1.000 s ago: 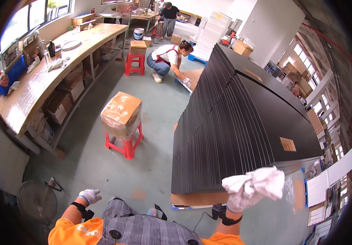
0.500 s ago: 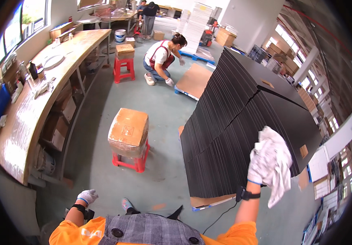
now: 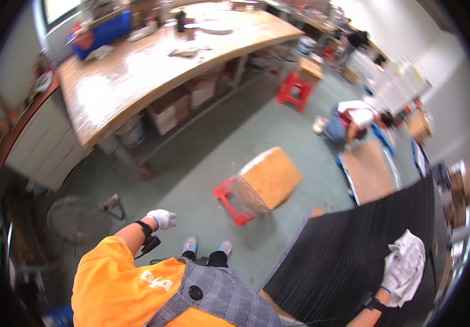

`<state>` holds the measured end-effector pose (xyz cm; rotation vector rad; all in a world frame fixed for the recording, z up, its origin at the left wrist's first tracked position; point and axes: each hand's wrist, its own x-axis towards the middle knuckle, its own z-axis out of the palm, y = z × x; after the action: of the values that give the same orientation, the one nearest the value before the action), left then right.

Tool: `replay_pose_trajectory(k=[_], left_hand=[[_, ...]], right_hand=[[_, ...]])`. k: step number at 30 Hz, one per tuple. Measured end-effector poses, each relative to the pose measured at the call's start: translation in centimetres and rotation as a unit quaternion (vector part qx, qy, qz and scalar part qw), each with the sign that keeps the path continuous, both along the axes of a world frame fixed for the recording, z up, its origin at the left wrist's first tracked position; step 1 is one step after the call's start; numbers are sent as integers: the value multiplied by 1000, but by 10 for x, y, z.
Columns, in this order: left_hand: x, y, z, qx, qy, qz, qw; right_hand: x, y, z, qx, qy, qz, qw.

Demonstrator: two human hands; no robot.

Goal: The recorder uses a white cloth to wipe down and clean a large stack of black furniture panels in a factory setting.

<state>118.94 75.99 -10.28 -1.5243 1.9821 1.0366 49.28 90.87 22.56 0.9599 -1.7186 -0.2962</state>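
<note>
My right hand (image 3: 392, 268), in a white glove, grips a crumpled white cloth (image 3: 411, 260) at the right. The cloth bunches above the fingers and hangs down beside the wrist, over a tall stack of black panels (image 3: 349, 256). Whether it touches them I cannot tell. My left hand (image 3: 163, 219), gloved too, is held out over the floor with nothing in it. Its fingers are loosely bent, with the tips a little apart. Nearest to it is a red stool (image 3: 228, 197) bearing a plastic-wrapped cardboard box (image 3: 272, 175).
A long wooden workbench (image 3: 136, 76) runs across the upper left. A floor fan (image 3: 79, 220) stands left of me. Beyond the black stack, a person (image 3: 349, 121) crouches by a low cardboard-topped pallet (image 3: 368, 171). Another red stool (image 3: 295, 91) is farther back.
My view has swung left, so the bench, stool and black stack sit farther right. Both of my feet now show. The cloth stays in my right hand.
</note>
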Motion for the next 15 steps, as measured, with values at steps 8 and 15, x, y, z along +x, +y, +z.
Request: replay_pose_trajectory(k=[8, 15], left_hand=[[18, 71, 13, 26, -57, 215, 975], [-3, 117, 10, 76, -89, 258, 959]], right_hand=[[-42, -88, -20, 73, -143, 157, 975], [-10, -101, -116, 223, -574, 113, 780]])
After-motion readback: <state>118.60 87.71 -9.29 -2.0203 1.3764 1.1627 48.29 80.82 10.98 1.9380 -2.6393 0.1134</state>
